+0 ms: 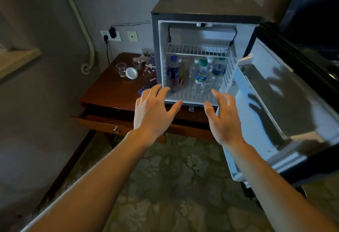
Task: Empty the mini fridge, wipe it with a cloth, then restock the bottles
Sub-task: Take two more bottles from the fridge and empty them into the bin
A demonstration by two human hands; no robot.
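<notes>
The mini fridge stands on a wooden table, and its door is swung wide to the right. On its floor stand several bottles: a blue-labelled bottle at the left, a yellow-labelled one behind it, and clear water bottles with green caps in the middle and right. The wire shelf above them is bare. My left hand and my right hand hover open just in front of the fridge's lower edge, fingers spread, touching nothing. No cloth is clearly in view.
The wooden table left of the fridge carries a glass, a white lid, a smaller glass and scattered small items. Its drawer hangs pulled out below my left hand. Wall sockets with a plugged charger sit behind. Patterned carpet covers the floor.
</notes>
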